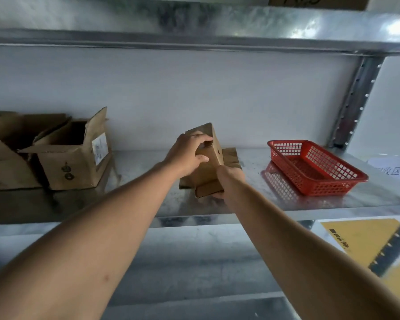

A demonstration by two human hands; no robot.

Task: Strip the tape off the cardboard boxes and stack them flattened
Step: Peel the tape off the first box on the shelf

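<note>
A small brown cardboard box (214, 155) stands tilted on the metal shelf (136, 162), on top of flattened cardboard (232, 155). My left hand (188, 153) grips the box's upper end, fingers curled over its top edge and thumb on its side. My right hand (230, 179) holds the lower end, where a flap (208, 189) sticks out toward me. Whether any tape is on the box cannot be made out.
An open cardboard box (76, 155) with a white label stands at the left, with more open boxes (5, 155) beside it. A red plastic basket (314, 167) sits at the right. Another shelf (194, 31) hangs overhead, and an upright post (356, 100) stands at right.
</note>
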